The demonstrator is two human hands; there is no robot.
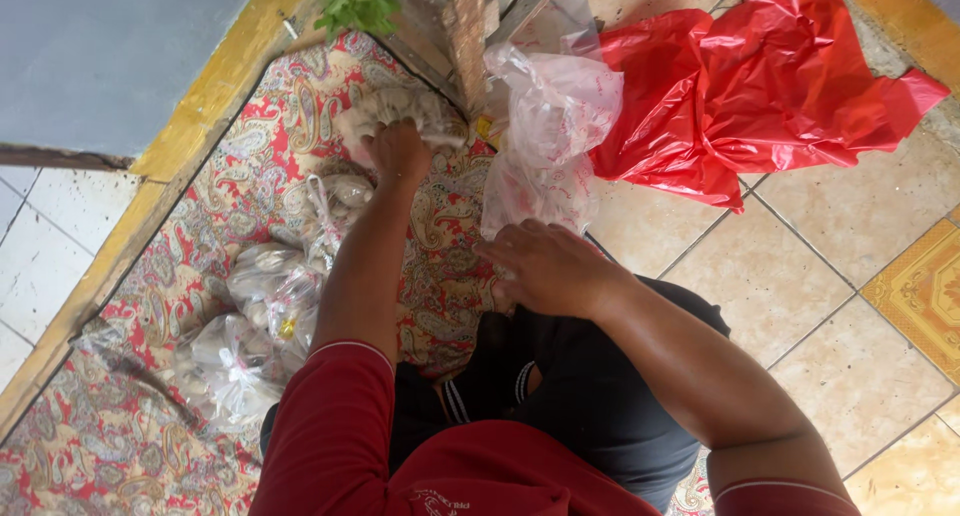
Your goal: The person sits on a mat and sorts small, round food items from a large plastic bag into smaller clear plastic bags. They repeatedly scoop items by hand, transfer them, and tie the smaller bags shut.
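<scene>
Where hands point(400, 151) rest: patterned mat point(440, 266), tiled floor point(830, 266).

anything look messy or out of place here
Nothing looks spilled or broken. The red plastic bag lies crumpled and spread open on the tile floor, off the patterned mat. The tied clear bags sit bunched on the mat. The left hand presses a filled bag; the right hand rests by a clear bag.

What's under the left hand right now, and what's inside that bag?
The left hand presses on a clear plastic bag lying on the red patterned mat. Pale, rounded lumps show through the film; what they are cannot be told, and the hand covers the bag's near side.
</scene>
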